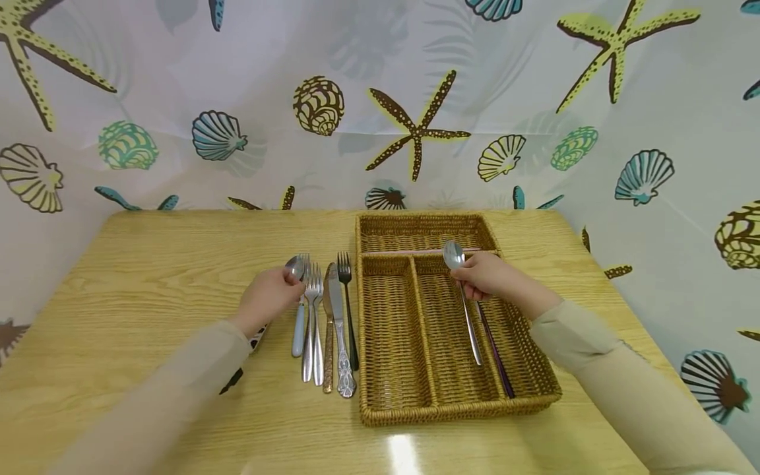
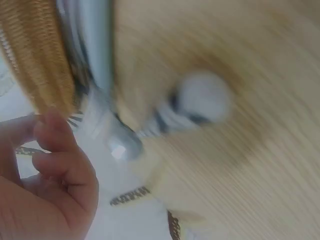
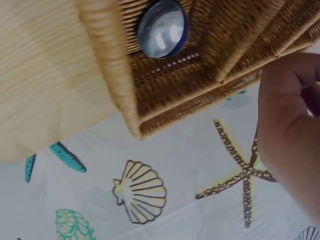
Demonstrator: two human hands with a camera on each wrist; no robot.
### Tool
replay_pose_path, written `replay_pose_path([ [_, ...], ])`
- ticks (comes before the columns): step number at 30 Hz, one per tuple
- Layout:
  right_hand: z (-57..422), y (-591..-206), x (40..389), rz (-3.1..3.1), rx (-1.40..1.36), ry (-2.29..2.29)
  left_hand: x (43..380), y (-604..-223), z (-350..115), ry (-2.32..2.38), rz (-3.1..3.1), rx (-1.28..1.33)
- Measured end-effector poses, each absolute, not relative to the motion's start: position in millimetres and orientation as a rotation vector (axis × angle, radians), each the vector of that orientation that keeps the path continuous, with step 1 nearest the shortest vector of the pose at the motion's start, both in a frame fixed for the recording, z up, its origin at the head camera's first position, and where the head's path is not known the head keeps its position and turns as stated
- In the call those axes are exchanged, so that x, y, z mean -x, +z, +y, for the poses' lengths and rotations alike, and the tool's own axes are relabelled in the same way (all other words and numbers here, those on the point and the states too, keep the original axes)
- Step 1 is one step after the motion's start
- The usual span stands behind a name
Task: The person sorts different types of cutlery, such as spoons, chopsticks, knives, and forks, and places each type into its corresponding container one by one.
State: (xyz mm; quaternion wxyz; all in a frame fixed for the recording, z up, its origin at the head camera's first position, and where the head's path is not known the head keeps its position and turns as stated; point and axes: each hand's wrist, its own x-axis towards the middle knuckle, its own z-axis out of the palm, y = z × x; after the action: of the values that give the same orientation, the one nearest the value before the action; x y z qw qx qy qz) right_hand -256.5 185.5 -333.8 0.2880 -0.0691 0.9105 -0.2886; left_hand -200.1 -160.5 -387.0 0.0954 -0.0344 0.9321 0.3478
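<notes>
My right hand (image 1: 491,276) pinches a silver spoon (image 1: 469,323) by its neck, above the middle compartment of the wicker tray (image 1: 460,414). The right wrist view shows part of that hand but not the held spoon. A dark purple-handled spoon (image 1: 495,353) lies in the right compartment. My left hand (image 1: 268,298) hovers at the heads of the cutlery left of the tray, fingers loosely bent, with nothing visible between them. Nearest it are a blue-handled spoon (image 1: 298,336) and two silver forks (image 1: 318,349). In the left wrist view, the blue handle (image 2: 100,50) lies apart from the fingers.
Farther right are a brown-handled knife (image 1: 328,359), an ornate silver knife (image 1: 344,369) and a black fork (image 1: 350,330). A black-and-white handle (image 1: 258,338) and a black tip (image 1: 231,381) are partly hidden by my left arm. A thin pink stick (image 1: 410,252) crosses the tray's back compartment.
</notes>
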Motion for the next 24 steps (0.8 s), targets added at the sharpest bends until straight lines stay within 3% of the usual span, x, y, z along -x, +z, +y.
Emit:
replay_pose_path([
  [10, 207, -338, 254, 2.433, 0.147, -0.749, 189, -389, -199, 0.635, 2.732, 0.085],
  [24, 214, -364, 256, 2.59, 0.225, -0.43, 185, -390, -195, 0.58, 2.666, 0.065],
])
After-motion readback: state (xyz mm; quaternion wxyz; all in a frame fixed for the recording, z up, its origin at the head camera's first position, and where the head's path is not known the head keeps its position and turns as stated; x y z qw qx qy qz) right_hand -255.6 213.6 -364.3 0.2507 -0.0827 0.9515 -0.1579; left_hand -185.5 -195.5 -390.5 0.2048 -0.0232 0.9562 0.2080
